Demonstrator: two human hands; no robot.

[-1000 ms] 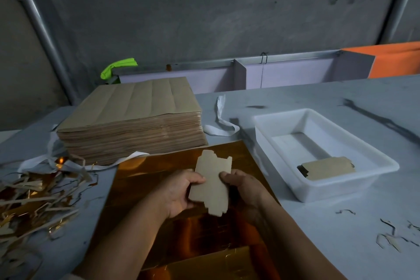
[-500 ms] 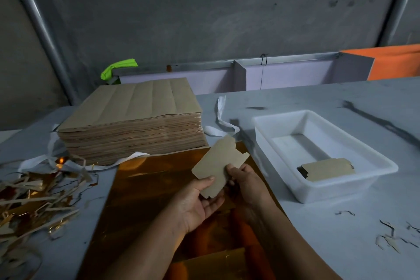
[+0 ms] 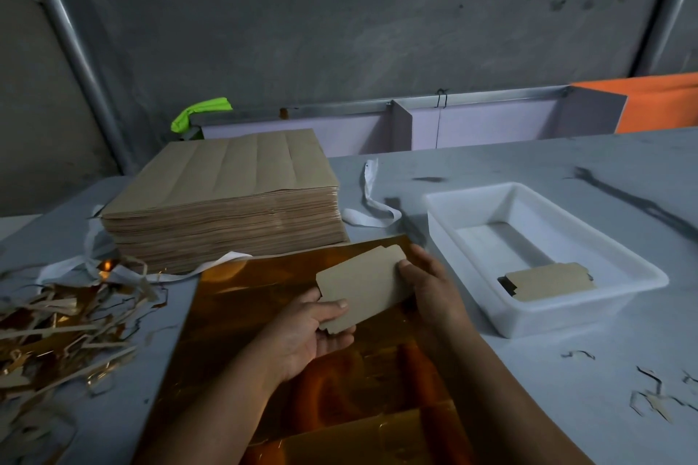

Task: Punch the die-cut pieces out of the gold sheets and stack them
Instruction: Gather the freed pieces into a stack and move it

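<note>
grey table [image 3: 528, 162], gold sheet [image 3: 245, 298] spread beneath. my left hand [image 3: 306, 328] and right hand [image 3: 434, 287] grasp one punched piece [image 3: 362, 287], fingers [image 3: 340, 342] pinching its ends, angling it toward the tray [image 3: 472, 192], probably for its stack [image 3: 547, 281].

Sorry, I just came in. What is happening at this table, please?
A person is holding one punched-out cardboard piece with both hands above a gold sheet lying on the table. The left hand pinches its near end, and the right hand grips its far end. A few finished pieces already lie stacked in the white tray to the right. A thick pile of sheets, plain side up, sits behind, and scrap strips are heaped on the left.
</note>
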